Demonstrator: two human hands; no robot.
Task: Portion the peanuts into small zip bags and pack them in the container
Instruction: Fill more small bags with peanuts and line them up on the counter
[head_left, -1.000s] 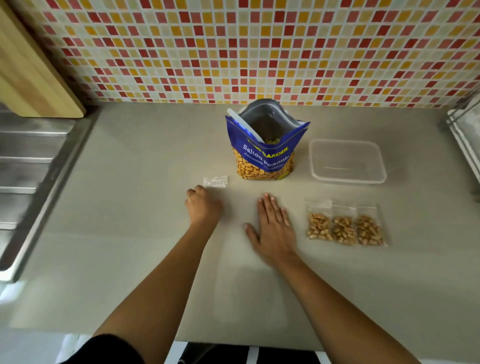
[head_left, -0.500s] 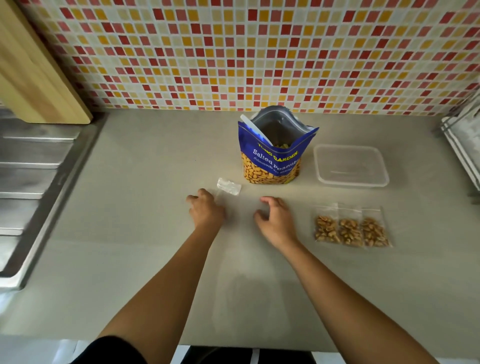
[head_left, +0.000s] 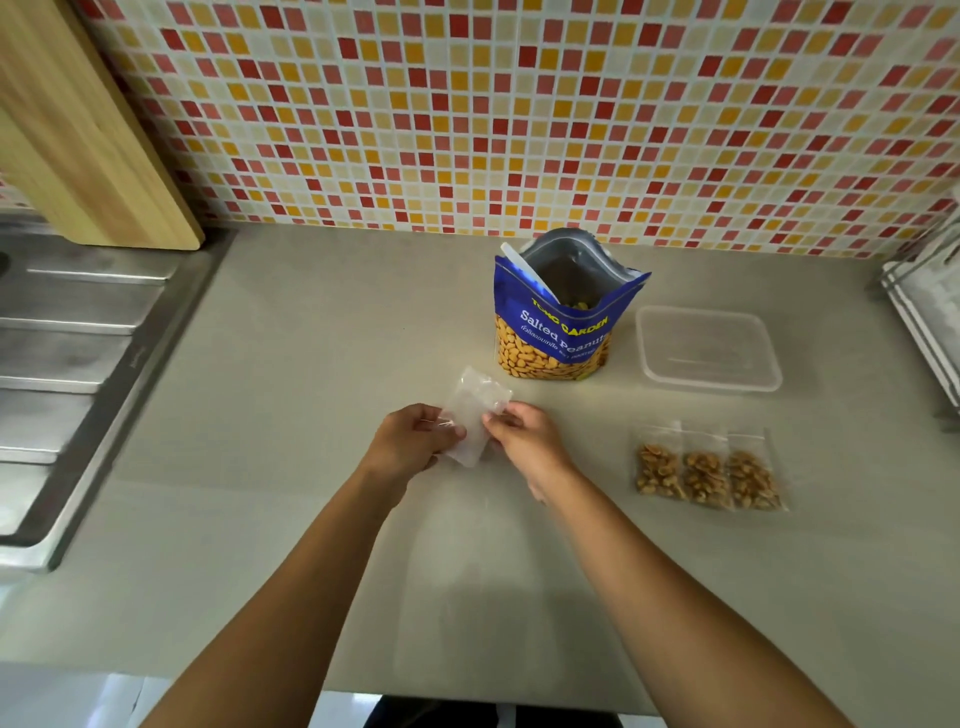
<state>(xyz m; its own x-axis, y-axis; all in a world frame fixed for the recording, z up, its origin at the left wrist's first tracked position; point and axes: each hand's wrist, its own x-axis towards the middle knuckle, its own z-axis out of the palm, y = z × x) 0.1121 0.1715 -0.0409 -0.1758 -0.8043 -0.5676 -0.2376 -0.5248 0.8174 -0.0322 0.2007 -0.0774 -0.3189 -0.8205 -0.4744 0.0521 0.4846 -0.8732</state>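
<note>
Both hands have lifted off the counter: the left hand and right hand now pinch an empty zip bag just before the open peanut bag. Parting its mouth wide should ease filling; bare counter lies leftward, three filled bags and the container rightward.

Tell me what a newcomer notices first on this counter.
The open blue peanut bag stands at the back of the counter, under the red-and-yellow mosaic wall. In front, the left hand and right hand pinch an empty zip bag; three filled zip bags lie to the right, before the container.
</note>
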